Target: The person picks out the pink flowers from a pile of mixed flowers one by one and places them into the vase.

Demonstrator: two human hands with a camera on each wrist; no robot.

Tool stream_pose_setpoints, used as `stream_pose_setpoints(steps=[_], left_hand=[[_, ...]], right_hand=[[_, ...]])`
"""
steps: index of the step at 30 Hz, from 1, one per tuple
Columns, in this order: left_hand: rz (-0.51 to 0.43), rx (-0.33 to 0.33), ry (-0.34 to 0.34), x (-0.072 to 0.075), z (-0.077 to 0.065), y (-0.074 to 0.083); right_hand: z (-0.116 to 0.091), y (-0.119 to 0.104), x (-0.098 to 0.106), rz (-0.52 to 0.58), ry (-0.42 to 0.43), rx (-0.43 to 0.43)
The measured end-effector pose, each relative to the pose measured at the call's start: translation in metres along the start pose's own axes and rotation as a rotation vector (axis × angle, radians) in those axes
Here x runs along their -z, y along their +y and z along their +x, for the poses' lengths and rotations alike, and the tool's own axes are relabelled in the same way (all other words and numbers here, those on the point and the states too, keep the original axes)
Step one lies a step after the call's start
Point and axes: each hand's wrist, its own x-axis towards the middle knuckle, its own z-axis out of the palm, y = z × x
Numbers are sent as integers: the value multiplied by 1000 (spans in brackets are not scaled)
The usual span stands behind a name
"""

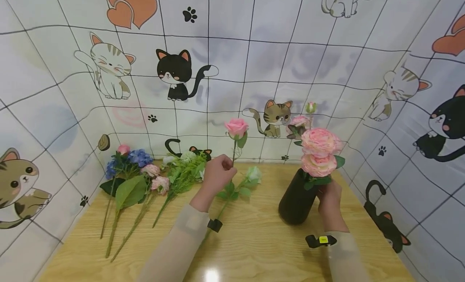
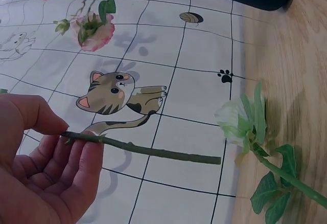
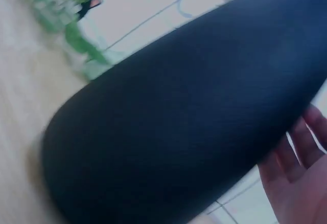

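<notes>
Grip (image 1: 218,175) (L, raised) pinches rose stem (image 2: 163,153); R grip (image 1: 331,198) holds tilted vase (image 1: 297,198).

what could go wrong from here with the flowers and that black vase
The left hand pinches the pink rose by its thin stem, so it might twist or slip. Large pink blooms bunch above the mouth of the black vase, so another stem could snag them or push them askew. Those blooms may also make it top-heavy, and it might tip if the right hand lets go.
</notes>
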Motion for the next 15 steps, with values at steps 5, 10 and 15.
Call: stream_pose_setpoints(steps=[5, 10, 15], left_hand=[[-51, 6, -24, -2, -8, 7], [-89, -22, -45, 0, -16, 19], [-139, -40, -84, 1, -27, 29]], right_hand=[[4, -23, 23, 235, 160, -101], [-1, -43, 34, 330, 359, 143], [-17, -66, 27, 492, 421, 456]])
